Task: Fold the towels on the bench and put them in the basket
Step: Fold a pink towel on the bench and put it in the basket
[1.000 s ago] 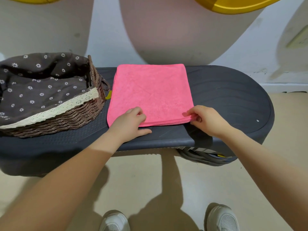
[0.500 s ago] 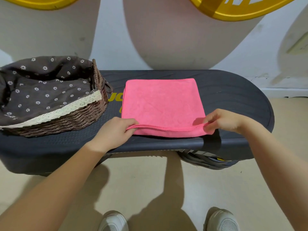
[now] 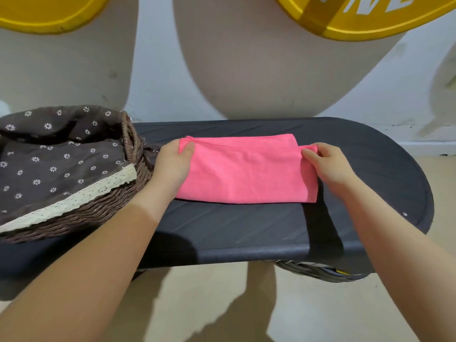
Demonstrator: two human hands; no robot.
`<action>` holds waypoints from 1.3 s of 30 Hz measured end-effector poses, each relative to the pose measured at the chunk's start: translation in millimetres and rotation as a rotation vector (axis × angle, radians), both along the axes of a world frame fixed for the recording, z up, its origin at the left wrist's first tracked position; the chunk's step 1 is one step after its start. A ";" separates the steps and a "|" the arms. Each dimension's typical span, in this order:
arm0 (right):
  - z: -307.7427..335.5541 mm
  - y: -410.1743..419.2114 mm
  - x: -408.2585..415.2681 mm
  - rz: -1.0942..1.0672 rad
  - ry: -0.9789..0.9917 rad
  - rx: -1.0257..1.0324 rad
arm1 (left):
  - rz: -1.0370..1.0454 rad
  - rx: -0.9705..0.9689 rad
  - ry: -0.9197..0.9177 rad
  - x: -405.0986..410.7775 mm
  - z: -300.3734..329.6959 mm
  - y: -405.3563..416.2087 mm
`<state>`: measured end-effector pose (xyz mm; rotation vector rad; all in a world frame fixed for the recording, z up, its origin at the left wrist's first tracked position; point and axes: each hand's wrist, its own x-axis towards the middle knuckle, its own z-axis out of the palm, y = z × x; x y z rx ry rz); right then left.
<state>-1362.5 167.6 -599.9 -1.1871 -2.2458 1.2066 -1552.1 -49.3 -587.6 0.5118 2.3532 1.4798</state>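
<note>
A pink towel [image 3: 244,174] lies folded over on the dark grey bench [image 3: 246,233], its near half laid back toward the far edge. My left hand [image 3: 172,166] pinches the folded edge at the towel's left corner. My right hand [image 3: 328,164] pinches the same edge at the right corner. A brown wicker basket [image 3: 81,215] with a dark flower-print liner and a lace trim stands at the bench's left end, just beside my left hand.
A white wall with large beige shapes and yellow rings rises right behind the bench. Under the bench's right end something woven and grey [image 3: 313,270] shows. The floor below is beige.
Both hands have lifted the towel's near edge and carried it away from me to the far edge, folding the towel in half. The view has tilted up and closer.
</note>
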 end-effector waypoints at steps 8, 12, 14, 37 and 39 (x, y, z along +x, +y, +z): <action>-16.4 31.5 -43.2 -0.027 -0.114 0.190 | 0.131 -0.367 0.232 -16.8 -9.0 44.3; -23.7 34.4 -54.6 -0.051 -0.219 0.325 | 0.090 -0.528 0.287 -22.1 -22.3 46.3; -27.4 36.6 -58.8 -0.068 -0.244 0.337 | 0.075 -0.579 0.357 -22.7 -28.7 45.3; -39.4 -24.3 -72.6 0.544 -0.572 0.562 | -0.553 -0.751 0.614 2.5 -58.0 52.3; -39.4 -5.3 -60.7 0.443 -0.590 0.565 | -0.544 -0.768 0.594 4.0 -55.4 50.9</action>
